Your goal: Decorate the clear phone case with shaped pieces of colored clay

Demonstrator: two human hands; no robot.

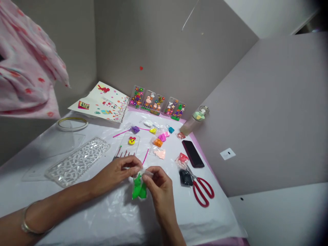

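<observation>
Between my two hands hangs a small clear bag of green modelling clay (139, 188). My left hand (125, 168) pinches the bag's top edge from the left. On the other side my right hand (160, 184) grips the same edge between thumb and fingers. Just beyond my left hand lies a clear phone case (135, 150) that bears a yellow clay chick face with a red top (131, 140) and several dark stems along its near end. My left fingers partly cover that end. A pink stick (145, 157) lies beside the case.
Several clay packets surround an orange one (158, 142). Red-handled scissors (203, 191), black clay (186, 178) and a phone (193, 153) lie right. A textured clear tray (79, 160) and hoop (73, 123) lie left. Decorated cases (151, 100) and a bottle (192, 123) stand behind.
</observation>
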